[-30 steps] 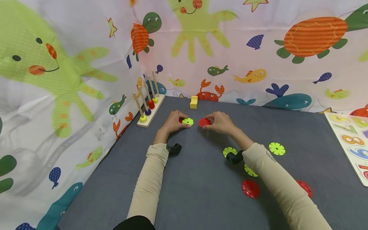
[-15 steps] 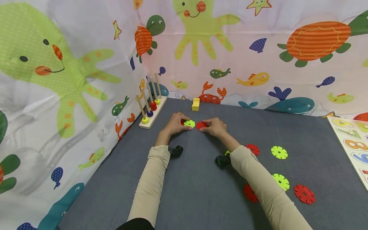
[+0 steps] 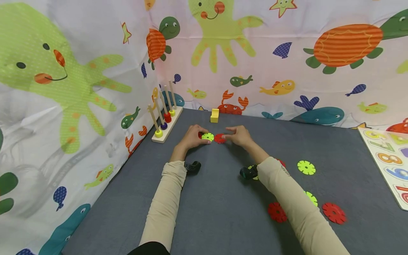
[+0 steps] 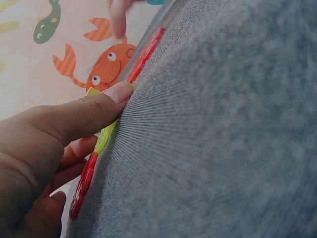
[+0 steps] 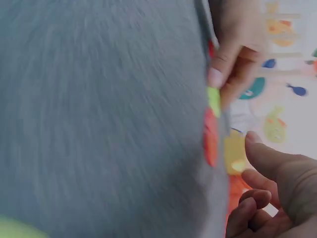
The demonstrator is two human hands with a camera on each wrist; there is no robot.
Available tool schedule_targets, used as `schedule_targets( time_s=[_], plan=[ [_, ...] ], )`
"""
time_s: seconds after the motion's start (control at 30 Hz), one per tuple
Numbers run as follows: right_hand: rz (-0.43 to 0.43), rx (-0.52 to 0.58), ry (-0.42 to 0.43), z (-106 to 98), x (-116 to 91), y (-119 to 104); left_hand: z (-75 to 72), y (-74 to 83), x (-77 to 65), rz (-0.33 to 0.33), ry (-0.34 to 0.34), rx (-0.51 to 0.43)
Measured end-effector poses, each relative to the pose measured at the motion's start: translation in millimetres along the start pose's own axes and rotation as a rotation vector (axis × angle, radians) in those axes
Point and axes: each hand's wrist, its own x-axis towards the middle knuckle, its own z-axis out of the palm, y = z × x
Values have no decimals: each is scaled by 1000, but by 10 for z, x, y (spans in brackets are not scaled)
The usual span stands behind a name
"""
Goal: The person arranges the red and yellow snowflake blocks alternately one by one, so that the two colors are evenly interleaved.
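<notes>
Near the back of the table my left hand pinches a yellow-green notched building disc. A red disc lies at its left side, partly hidden by the fingers in the head view. On the other side another red disc lies flat against the yellow-green one; whether their slots interlock I cannot tell. My right hand is just right of that red disc. In the right wrist view its thumb and fingers stand apart from the disc and hold nothing.
Loose discs lie at right: yellow-green, red and red, with others partly under the right sleeve. A yellow block, a peg stacker and a number board stand farther out.
My right hand has carried its red disc left until it meets the yellow-green one, and has released it. The left hand keeps its pinch in about the same place.
</notes>
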Motion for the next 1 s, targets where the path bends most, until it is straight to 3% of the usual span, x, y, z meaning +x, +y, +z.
schedule_targets(
  time_s=[0.17, 0.37, 0.53, 0.67, 0.8, 1.0],
  plan=[
    [-101, -10, -67, -423, -218, 196, 27, 59, 5, 9, -24, 23],
    [-214, -119, -236, -795, -717, 511, 54, 161, 22, 35, -34, 64],
    [-335, -253, -282, -778, -1079, 673, 88, 301, 90, 42, -12, 113],
    [-407, -358, -257, -685, -1228, 729, 130, 395, 156, 94, -57, 120],
    [-441, -409, -204, -643, -1272, 742, 199, 429, 176, 104, -99, 91],
    [-454, -389, -209, -609, -1232, 725, 204, 395, 145, 111, -80, 23]
  ],
)
